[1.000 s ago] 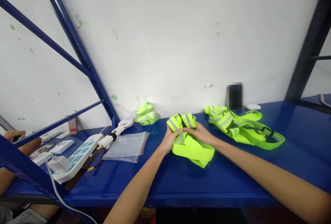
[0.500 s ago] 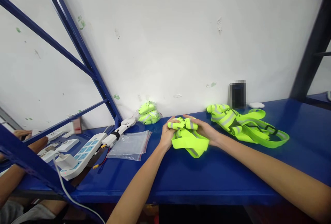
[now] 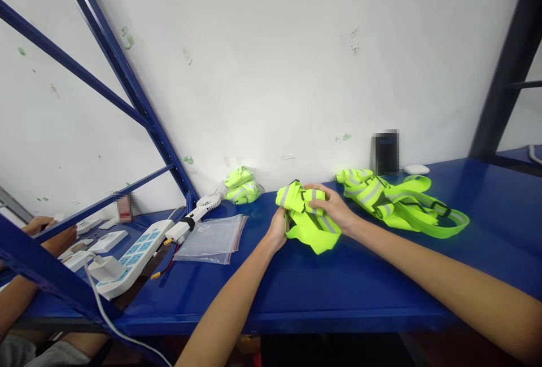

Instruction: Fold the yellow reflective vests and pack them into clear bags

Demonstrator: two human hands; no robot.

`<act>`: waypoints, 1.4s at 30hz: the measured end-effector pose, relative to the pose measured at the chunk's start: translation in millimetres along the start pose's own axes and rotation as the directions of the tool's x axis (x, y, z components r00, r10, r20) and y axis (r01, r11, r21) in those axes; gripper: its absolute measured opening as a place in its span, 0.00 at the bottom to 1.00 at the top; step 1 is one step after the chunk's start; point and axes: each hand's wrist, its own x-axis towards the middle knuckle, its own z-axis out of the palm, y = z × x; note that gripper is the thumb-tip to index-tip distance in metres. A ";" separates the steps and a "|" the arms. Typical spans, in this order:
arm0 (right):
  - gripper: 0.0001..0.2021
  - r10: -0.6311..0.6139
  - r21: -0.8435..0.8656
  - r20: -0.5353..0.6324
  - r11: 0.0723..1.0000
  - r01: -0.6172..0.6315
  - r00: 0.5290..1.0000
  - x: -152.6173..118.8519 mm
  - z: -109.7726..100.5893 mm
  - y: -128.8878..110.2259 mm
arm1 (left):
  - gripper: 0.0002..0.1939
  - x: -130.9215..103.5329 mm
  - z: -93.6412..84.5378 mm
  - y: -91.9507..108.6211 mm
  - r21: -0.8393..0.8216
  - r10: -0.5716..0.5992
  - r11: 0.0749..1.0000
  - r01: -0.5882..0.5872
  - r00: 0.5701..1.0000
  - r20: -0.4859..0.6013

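Note:
Between my hands is a neon-yellow reflective strap vest (image 3: 311,231), partly folded into a bundle, with grey stripes and a loose band hanging below. My left hand (image 3: 278,228) grips its left side from underneath, with the fingers mostly hidden behind the fabric. My right hand (image 3: 332,208) holds the right side, thumb across the front of the roll. To the right, a second reflective vest (image 3: 381,200) lies loosely spread on the blue table (image 3: 364,288), its straps looped and black buckles showing. A bagged neon-yellow bundle (image 3: 243,186) rests against the wall.
Left of my hands lie clear zip bags (image 3: 209,240), a white handheld fan (image 3: 207,203) and a power strip (image 3: 138,257) with a cable. A blue metal frame (image 3: 135,90) rises there; beyond it, another person's hand (image 3: 61,238) shows. A dark phone-like object (image 3: 386,153) leans on the wall.
The bundle has turned and tilted in my hands, showing more of its front. My right thumb has come over the roll's front, and my left hand has shifted lower.

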 end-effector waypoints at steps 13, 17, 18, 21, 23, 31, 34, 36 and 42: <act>0.19 -0.634 -0.580 0.144 0.568 0.584 0.760 -3.5 4.3 9.9 | 0.29 -16.7 18.0 5.0 -0.157 -0.122 0.974 0.163 0.962 0.244; 0.16 -0.648 -0.607 0.202 0.506 0.613 0.735 -6.6 7.7 6.8 | 0.29 -11.3 14.3 2.2 -0.096 -0.108 0.987 0.131 0.970 0.217; 0.16 -0.635 -0.611 0.224 0.500 0.614 0.739 -6.8 7.3 5.9 | 0.28 -10.3 13.1 1.8 -0.087 -0.102 0.989 0.122 0.973 0.207; 0.16 -0.584 -0.620 0.295 0.486 0.617 0.756 -7.0 4.8 4.7 | 0.26 -9.3 10.8 2.2 -0.088 -0.069 0.992 0.085 0.983 0.172; 0.17 -0.566 -0.625 0.319 0.478 0.618 0.760 -6.9 2.9 5.7 | 0.24 -10.2 11.2 4.0 -0.102 -0.071 0.991 0.087 0.986 0.152; 0.16 -0.661 -0.719 0.223 0.385 0.579 0.716 4.4 -13.8 10.3 | 0.25 -13.8 17.7 12.8 -0.054 -0.116 0.991 0.123 0.986 0.119; 0.15 -0.664 -0.755 0.201 0.363 0.546 0.720 10.2 -21.9 10.0 | 0.26 -13.0 18.1 10.1 0.011 -0.034 0.999 0.033 0.998 0.060; 0.15 -0.662 -0.771 0.187 0.359 0.526 0.726 13.1 -25.4 10.8 | 0.25 -11.5 17.2 6.9 0.065 0.044 0.997 -0.045 0.999 0.015; 0.16 -0.630 -0.771 0.239 0.340 0.539 0.739 16.8 -29.1 18.8 | 0.24 -3.6 8.5 -5.3 0.267 0.099 0.958 -0.109 0.994 0.051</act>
